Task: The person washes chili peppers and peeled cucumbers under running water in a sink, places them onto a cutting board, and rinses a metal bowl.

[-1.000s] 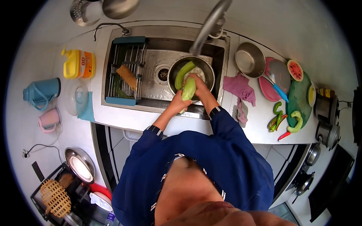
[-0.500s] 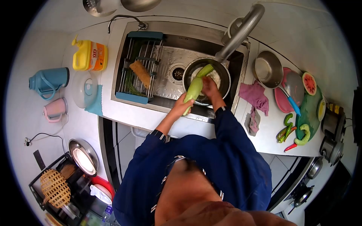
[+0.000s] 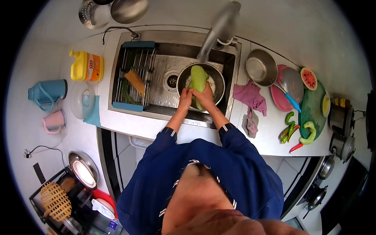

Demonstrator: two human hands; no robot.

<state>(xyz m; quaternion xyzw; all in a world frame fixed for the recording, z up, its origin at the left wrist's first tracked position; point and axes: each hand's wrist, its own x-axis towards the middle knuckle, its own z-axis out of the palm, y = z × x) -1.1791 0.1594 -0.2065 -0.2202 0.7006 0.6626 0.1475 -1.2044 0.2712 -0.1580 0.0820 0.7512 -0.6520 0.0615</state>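
A long pale green gourd (image 3: pixel 199 76) is held lengthwise over a metal bowl (image 3: pixel 220 96) that sits in the right part of the sink. My left hand (image 3: pixel 185 100) closes on its lower left side. Wrapped around the lower right side is my right hand (image 3: pixel 204 94), close beside the left. Water or foam shows whitish in the bowl around the gourd. My fingertips are partly hidden by the gourd and by each other. Just above the bowl ends the large faucet (image 3: pixel 209 39).
Left in the sink (image 3: pixel 164 58) hangs a rack (image 3: pixel 147 78) with a brown loofah-like piece (image 3: pixel 135 82) and green stalks. To the right lie purple cloths (image 3: pixel 250 97), a saucepan (image 3: pixel 261 67), green and red peppers (image 3: pixel 289 131) and a green cutting board (image 3: pixel 313 105). Yellow detergent (image 3: pixel 87 66) stands left.
The gourd has turned from slanted to nearly upright in view. My hands have come together on its lower part; the right one has moved onto its near side. The camera view has shifted slightly.
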